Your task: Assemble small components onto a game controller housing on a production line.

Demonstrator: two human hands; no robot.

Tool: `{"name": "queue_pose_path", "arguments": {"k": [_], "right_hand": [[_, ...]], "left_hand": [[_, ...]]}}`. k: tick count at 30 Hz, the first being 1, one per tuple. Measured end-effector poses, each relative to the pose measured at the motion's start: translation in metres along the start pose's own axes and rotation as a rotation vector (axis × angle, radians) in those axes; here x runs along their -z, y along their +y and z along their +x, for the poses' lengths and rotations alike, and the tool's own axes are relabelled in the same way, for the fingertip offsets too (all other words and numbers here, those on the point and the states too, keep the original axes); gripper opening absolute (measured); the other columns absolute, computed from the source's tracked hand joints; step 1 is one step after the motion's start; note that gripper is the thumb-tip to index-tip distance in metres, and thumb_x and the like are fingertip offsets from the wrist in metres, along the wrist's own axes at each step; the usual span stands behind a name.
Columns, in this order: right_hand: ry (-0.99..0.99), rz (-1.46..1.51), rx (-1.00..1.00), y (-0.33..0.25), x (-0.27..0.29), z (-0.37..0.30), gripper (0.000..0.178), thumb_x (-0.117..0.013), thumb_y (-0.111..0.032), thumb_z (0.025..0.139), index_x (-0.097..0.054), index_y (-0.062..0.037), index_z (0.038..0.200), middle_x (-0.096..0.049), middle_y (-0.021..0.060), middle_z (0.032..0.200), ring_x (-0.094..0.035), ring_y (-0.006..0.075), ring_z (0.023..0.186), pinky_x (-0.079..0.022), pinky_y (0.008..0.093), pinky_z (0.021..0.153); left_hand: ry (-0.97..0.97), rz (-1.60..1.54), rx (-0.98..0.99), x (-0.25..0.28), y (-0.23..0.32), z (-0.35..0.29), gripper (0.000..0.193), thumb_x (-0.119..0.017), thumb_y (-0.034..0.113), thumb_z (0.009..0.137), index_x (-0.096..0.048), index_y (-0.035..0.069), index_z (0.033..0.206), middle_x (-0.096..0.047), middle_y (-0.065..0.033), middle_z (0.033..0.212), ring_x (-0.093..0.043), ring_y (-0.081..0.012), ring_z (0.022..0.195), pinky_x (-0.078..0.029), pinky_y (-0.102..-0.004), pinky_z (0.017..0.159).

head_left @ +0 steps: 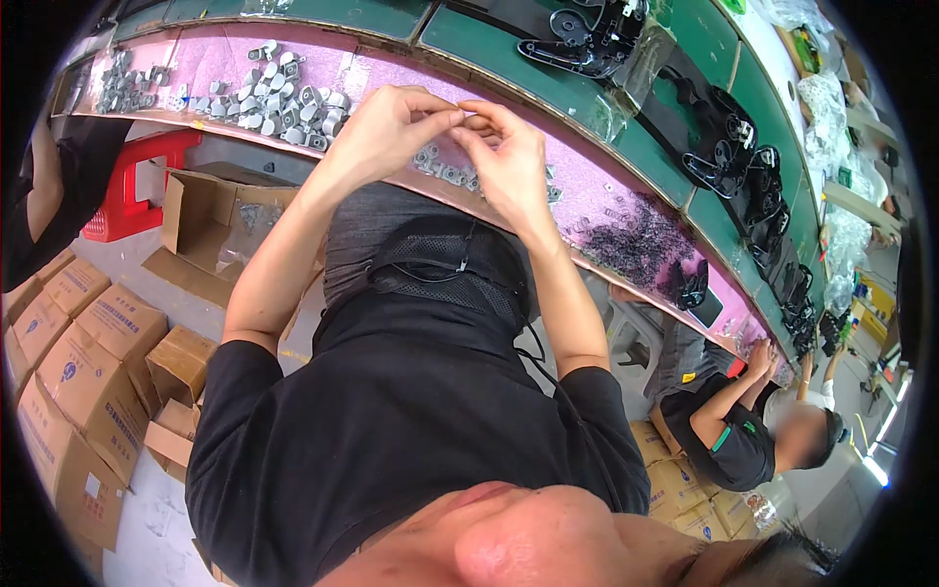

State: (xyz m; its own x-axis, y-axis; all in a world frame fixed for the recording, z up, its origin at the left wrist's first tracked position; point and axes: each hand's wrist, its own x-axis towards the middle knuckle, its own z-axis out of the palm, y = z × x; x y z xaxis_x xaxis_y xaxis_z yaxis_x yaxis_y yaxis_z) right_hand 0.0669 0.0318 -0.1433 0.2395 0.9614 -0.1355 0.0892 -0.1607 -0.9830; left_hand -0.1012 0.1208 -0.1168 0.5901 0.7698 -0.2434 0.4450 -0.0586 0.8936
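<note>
My left hand (389, 129) and my right hand (509, 157) meet over the pink work surface (372, 73). Both have thumb and fingers pinched together, with the fingertips almost touching. Whatever they grip is too small or too hidden to make out. Left of my left hand lies a pile of small grey caps (279, 103). Several small metal parts (445, 171) lie in a row beneath my hands, partly covered by them. Beyond my right wrist, many tiny dark pieces (631, 240) are scattered over the pink surface.
Black moulded assemblies (719, 147) line the green conveyor belt (489, 44) behind the bench. More grey parts (127, 86) lie at the far left. An open carton (210, 225), a red stool (147, 186) and stacked boxes (98, 382) stand at left. A co-worker (743, 430) sits at right.
</note>
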Motion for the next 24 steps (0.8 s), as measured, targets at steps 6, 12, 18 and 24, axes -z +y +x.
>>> {"name": "queue_pose_path", "arguments": {"k": [6, 12, 18, 24], "right_hand": [[0.031, 0.183, -0.107, 0.015, 0.025, 0.000, 0.030, -0.073, 0.006, 0.093, -0.071, 0.0052, 0.123, -0.077, 0.0101, 0.098, -0.074, 0.0142, 0.088, -0.061, 0.0284, 0.079], [0.005, 0.391, -0.168, 0.015, 0.034, -0.003, 0.030, -0.072, 0.005, 0.096, -0.068, 0.0086, 0.125, -0.077, 0.0142, 0.101, -0.075, 0.0176, 0.088, -0.063, 0.0297, 0.079], [0.043, 0.499, -0.181, 0.016, 0.037, -0.004, 0.031, -0.072, 0.001, 0.097, -0.067, 0.0077, 0.127, -0.077, 0.0164, 0.104, -0.075, 0.0202, 0.087, -0.063, 0.0312, 0.080], [0.050, 0.688, -0.251, 0.018, 0.033, -0.001, 0.030, -0.069, -0.001, 0.099, -0.067, 0.0064, 0.128, -0.076, 0.0182, 0.106, -0.076, 0.0232, 0.087, -0.065, 0.0347, 0.080]], "left_hand": [[-0.056, 0.526, -0.233, 0.007, -0.008, -0.011, 0.018, -0.075, 0.017, 0.092, -0.081, 0.003, 0.103, -0.077, -0.0113, 0.101, -0.075, -0.0284, 0.087, -0.057, -0.0392, 0.079], [-0.089, 0.644, -0.252, -0.006, -0.026, 0.001, 0.017, -0.074, 0.019, 0.090, -0.081, 0.006, 0.099, -0.075, -0.0113, 0.098, -0.073, -0.0334, 0.088, -0.057, -0.0432, 0.080], [-0.057, 0.548, -0.327, 0.001, -0.031, 0.001, 0.015, -0.074, 0.017, 0.089, -0.081, 0.007, 0.099, -0.072, -0.0092, 0.097, -0.072, -0.0320, 0.090, -0.057, -0.0430, 0.079], [-0.076, 0.643, -0.416, -0.008, -0.039, 0.004, 0.015, -0.075, 0.013, 0.086, -0.081, 0.009, 0.099, -0.072, -0.0066, 0.097, -0.072, -0.0289, 0.089, -0.058, -0.0417, 0.077]]}}
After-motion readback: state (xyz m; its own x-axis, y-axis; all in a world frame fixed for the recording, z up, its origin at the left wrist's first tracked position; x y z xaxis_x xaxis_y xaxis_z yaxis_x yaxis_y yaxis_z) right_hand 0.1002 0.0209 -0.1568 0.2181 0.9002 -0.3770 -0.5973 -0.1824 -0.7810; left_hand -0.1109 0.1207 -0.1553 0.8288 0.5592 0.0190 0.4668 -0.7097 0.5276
